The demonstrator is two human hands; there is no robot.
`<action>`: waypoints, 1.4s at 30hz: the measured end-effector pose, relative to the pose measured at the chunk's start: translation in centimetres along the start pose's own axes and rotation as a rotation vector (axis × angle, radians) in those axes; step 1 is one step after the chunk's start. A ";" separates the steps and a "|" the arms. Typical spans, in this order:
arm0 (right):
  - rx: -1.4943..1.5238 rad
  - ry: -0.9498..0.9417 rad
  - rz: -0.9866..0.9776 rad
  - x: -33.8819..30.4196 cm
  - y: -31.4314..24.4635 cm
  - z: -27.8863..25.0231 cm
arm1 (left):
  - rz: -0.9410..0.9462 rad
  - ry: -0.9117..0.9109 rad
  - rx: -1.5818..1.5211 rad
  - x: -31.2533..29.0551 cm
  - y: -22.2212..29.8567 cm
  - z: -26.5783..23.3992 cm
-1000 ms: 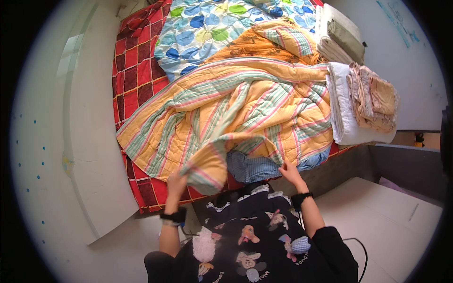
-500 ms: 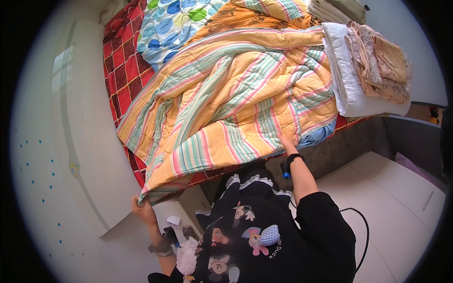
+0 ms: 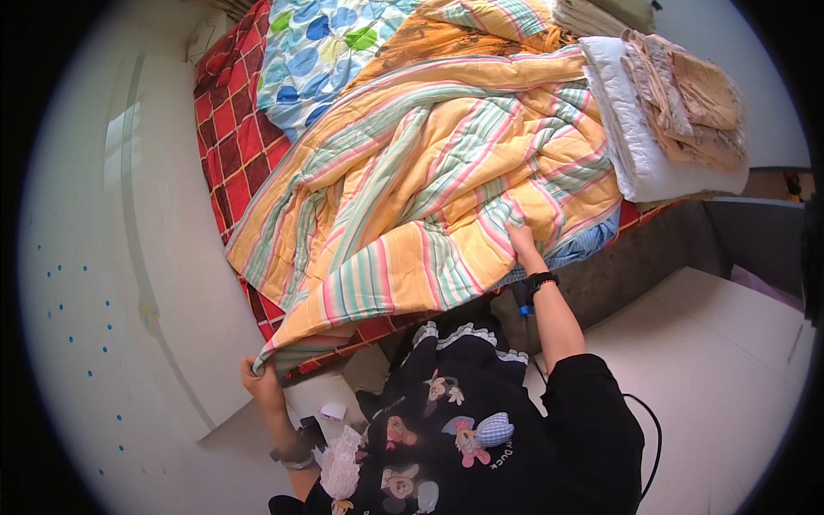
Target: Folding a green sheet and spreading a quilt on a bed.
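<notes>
A yellow quilt (image 3: pixel 446 172) with green, pink and white stripes lies rumpled across the bed. My left hand (image 3: pixel 260 379) is closed on its near left corner, which is drawn out past the bed's edge to a point. Between my hands the quilt's near edge stretches in a fairly taut band. At the right, my right hand (image 3: pixel 522 240) is on the quilt close to its near edge, its fingers closed into bunched cloth and partly hidden by it. A blue patterned cloth (image 3: pixel 585 244) shows from under the quilt beside my right wrist.
A folded white quilt (image 3: pixel 631 137) with folded peach bedding (image 3: pixel 695 94) on top stands at the right. Red checked bedding (image 3: pixel 236 163) and a blue-dotted cloth (image 3: pixel 318 43) lie beyond. A white wall (image 3: pixel 163 283) borders the bed's left. A black cable (image 3: pixel 659 438) hangs at my right.
My right hand has moved slightly farther from me, over the quilt. My left hand still holds the corner, nearly in place. The whole view has shifted a little.
</notes>
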State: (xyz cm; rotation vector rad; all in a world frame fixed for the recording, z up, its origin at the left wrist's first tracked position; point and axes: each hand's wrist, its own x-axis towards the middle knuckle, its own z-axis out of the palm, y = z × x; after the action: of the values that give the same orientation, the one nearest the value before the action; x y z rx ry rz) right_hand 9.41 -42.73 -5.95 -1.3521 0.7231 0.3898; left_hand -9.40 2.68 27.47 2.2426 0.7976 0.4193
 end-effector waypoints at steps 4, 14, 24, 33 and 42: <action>-0.619 -0.293 -0.334 -10.9 -11.2 7.0 | 0.019 0.028 0.079 4.1 -9.9 -0.7; -1.056 -0.979 -0.913 -27.3 -0.7 27.8 | -0.330 -1.209 -0.578 7.2 -0.4 6.6; -1.010 -0.920 -1.095 -27.0 -2.5 21.0 | 0.035 -1.518 -0.218 2.0 6.3 9.1; -0.647 -1.021 -0.963 -27.3 -10.0 17.7 | -0.109 -0.824 -0.406 2.2 5.0 10.7; 0.064 0.153 0.049 -8.5 -7.1 -4.5 | -0.218 -0.266 -0.976 2.0 4.9 0.1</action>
State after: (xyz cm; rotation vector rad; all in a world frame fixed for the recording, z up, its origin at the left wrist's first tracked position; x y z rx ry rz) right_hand 6.70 -47.24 4.72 -1.3157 0.8904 0.3017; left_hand -5.76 1.19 31.03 1.2526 0.5164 0.2985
